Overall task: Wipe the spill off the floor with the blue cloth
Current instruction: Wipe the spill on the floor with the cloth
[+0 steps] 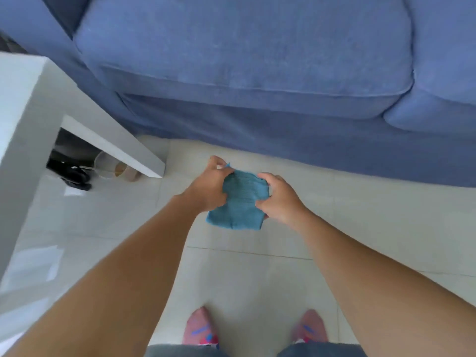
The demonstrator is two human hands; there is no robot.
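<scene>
The blue cloth (240, 202) hangs folded in the air in front of me, above the pale tiled floor (257, 274). My left hand (208, 188) pinches its upper left edge. My right hand (279, 198) grips its right edge. Under the white table a clear glass (108, 164) lies tipped on its side on the floor, with a little brownish liquid inside near its mouth. A spill on the tiles cannot be made out in this blurred view.
A blue sofa (244, 73) fills the far side. A white table (23, 112) stands at the left, with a black object (72, 171) under it beside the glass. My feet in pink socks (201, 328) stand on the tiles below.
</scene>
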